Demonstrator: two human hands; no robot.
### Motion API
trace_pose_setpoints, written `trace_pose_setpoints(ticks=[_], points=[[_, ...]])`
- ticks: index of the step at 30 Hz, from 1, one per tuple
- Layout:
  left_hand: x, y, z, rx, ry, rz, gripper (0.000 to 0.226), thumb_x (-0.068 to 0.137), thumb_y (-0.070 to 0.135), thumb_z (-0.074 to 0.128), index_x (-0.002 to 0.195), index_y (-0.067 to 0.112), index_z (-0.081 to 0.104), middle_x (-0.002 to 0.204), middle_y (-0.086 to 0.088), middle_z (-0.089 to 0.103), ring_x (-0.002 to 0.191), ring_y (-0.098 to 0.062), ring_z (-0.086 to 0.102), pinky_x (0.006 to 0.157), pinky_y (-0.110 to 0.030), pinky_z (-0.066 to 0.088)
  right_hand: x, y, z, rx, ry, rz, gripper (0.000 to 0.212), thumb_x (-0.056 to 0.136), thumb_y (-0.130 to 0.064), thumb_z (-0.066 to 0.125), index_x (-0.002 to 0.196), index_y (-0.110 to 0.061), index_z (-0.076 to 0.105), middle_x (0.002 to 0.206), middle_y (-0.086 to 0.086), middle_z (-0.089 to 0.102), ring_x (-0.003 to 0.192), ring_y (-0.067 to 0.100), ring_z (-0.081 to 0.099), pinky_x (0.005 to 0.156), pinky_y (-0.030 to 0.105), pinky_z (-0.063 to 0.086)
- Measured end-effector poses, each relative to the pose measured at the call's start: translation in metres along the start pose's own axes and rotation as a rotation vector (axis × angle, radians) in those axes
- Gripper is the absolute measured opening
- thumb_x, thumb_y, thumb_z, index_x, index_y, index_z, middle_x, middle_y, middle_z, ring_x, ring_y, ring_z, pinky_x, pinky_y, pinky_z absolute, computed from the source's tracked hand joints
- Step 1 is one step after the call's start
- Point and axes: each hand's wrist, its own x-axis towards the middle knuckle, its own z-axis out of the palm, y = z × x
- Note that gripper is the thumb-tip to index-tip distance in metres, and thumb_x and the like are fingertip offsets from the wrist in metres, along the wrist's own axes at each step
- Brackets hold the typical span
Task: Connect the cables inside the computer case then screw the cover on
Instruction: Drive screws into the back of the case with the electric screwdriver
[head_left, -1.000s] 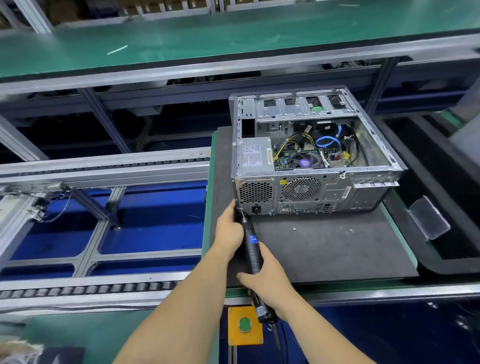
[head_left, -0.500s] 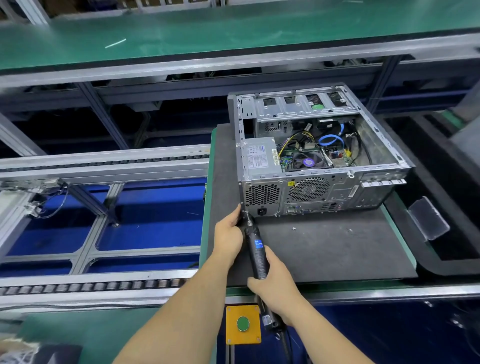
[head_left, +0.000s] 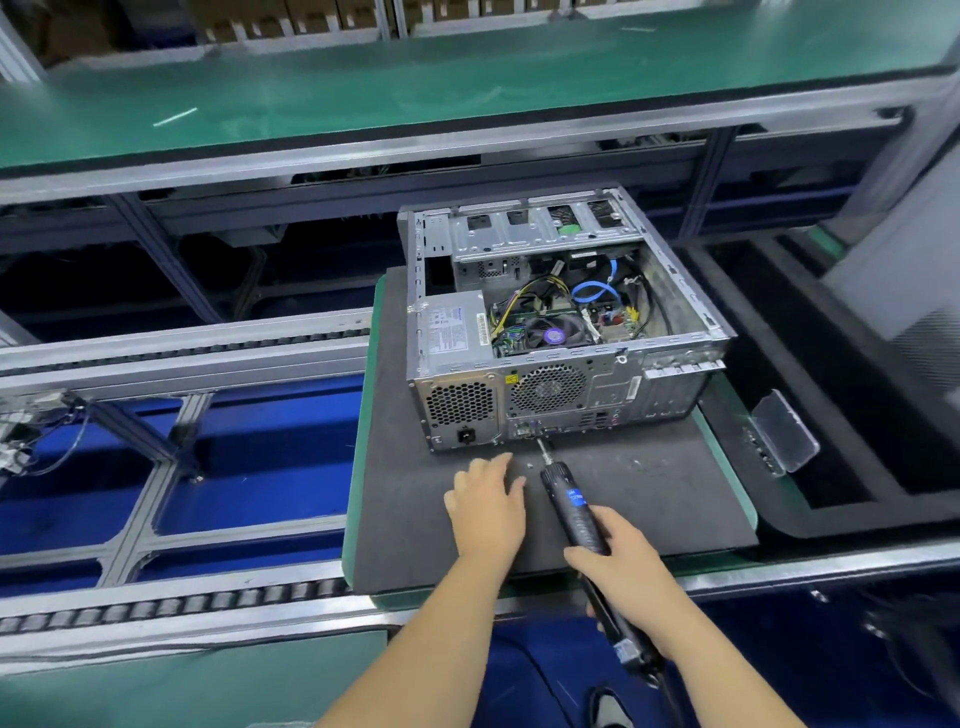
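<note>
Dark foam mat, open PC case, PSU label unreadable, right hand fingers wrapped round screwdriver, left hand fingers relaxed

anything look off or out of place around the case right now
A small loose screw lies on the dark mat, beside the left hand and the screwdriver tip. The computer case is open on top, with no cover on it.
</note>
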Motion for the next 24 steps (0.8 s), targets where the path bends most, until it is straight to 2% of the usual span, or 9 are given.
trace_pose_setpoints(ticks=[2, 4, 8, 13, 15, 18, 20, 22, 24], points=[[0.011, 0.013, 0.001, 0.078, -0.06, 0.115, 0.036, 0.101, 0.034, 0.05, 0.137, 0.03, 0.055, 0.124, 0.001, 0.054, 0.114, -0.023, 0.049, 0.091, -0.038, 0.042, 0.002, 0.005, -0.015, -0.05, -0.002, -0.015, 0.044, 0.088, -0.019, 0.067, 0.127, -0.033, 0.052, 0.102, 0.001, 0.066, 0.054, 0.015, 0.063, 0.05, 0.027, 0.05], [0.019, 0.02, 0.0, 0.103, -0.082, 0.16, 0.031, 0.101, 0.027, 0.051, 0.13, 0.027, 0.062, 0.117, -0.001, 0.055, 0.11, -0.024, 0.052, 0.088, -0.038, 0.046, 0.003, 0.007, -0.024, -0.11, -0.016, -0.042, 0.044, 0.086, -0.023, 0.068, 0.127, -0.034, 0.054, 0.099, -0.004, 0.067, 0.06, 0.011, 0.063, 0.054, 0.026, 0.05], [0.029, 0.025, 0.0, 0.026, -0.085, 0.057, 0.02, 0.099, 0.024, 0.055, 0.109, 0.018, 0.07, 0.109, -0.004, 0.058, 0.104, -0.025, 0.058, 0.083, -0.038, 0.05, 0.003, 0.009, -0.031, -0.09, -0.066, -0.055, 0.044, 0.084, -0.023, 0.067, 0.123, -0.037, 0.054, 0.096, 0.0, 0.068, 0.053, 0.01, 0.061, 0.051, 0.026, 0.05], [0.036, 0.028, -0.005, -0.156, -0.075, -0.081, 0.016, 0.096, 0.018, 0.06, 0.101, 0.016, 0.075, 0.105, -0.002, 0.066, 0.097, -0.024, 0.062, 0.08, -0.028, 0.047, 0.002, 0.012, -0.037, -0.1, -0.069, -0.077, 0.041, 0.083, -0.026, 0.067, 0.121, -0.039, 0.055, 0.095, -0.003, 0.068, 0.062, 0.01, 0.061, 0.061, 0.028, 0.051], [0.039, 0.03, -0.008, -0.523, -0.041, -0.278, 0.015, 0.096, 0.014, 0.06, 0.1, 0.009, 0.074, 0.09, -0.003, 0.068, 0.082, -0.019, 0.063, 0.07, -0.026, 0.047, 0.001, 0.014, -0.039, -0.084, -0.078, -0.089, 0.042, 0.084, -0.028, 0.067, 0.121, -0.042, 0.054, 0.093, -0.005, 0.068, 0.063, 0.009, 0.061, 0.06, 0.026, 0.049], [0.036, 0.037, -0.017, -1.377, -0.167, -0.668, 0.008, 0.097, 0.007, 0.059, 0.097, 0.003, 0.066, 0.075, -0.005, 0.064, 0.062, -0.013, 0.052, 0.052, -0.022, 0.047, -0.001, 0.011, -0.04, -0.063, -0.108, -0.15, 0.041, 0.084, -0.03, 0.066, 0.112, -0.056, 0.052, 0.095, -0.006, 0.069, 0.06, 0.006, 0.061, 0.056, 0.022, 0.049], [0.03, 0.035, -0.019, -1.603, -0.224, -0.753, 0.008, 0.097, 0.008, 0.059, 0.093, 0.003, 0.063, 0.075, -0.006, 0.063, 0.064, -0.012, 0.053, 0.051, -0.02, 0.051, 0.001, 0.007, -0.038, -0.119, -0.116, -0.215, 0.043, 0.084, -0.032, 0.066, 0.108, -0.064, 0.05, 0.099, -0.01, 0.069, 0.072, 0.007, 0.065, 0.065, 0.023, 0.054], [0.026, 0.031, -0.023, -1.738, -0.239, -0.78, 0.009, 0.097, 0.009, 0.059, 0.094, 0.0, 0.062, 0.077, -0.008, 0.06, 0.069, -0.014, 0.054, 0.054, -0.02, 0.054, 0.004, 0.004, -0.036, -0.182, -0.122, -0.256, 0.042, 0.083, -0.034, 0.065, 0.111, -0.062, 0.049, 0.104, -0.01, 0.069, 0.088, 0.012, 0.065, 0.081, 0.028, 0.055], [0.025, 0.026, -0.025, -1.816, -0.257, -0.793, 0.011, 0.097, 0.009, 0.058, 0.097, -0.002, 0.062, 0.078, -0.009, 0.06, 0.072, -0.015, 0.057, 0.061, -0.023, 0.056, 0.005, 0.002, -0.034, -0.226, -0.143, -0.271, 0.042, 0.082, -0.036, 0.064, 0.116, -0.057, 0.049, 0.102, -0.007, 0.068, 0.089, 0.015, 0.064, 0.083, 0.029, 0.054]])
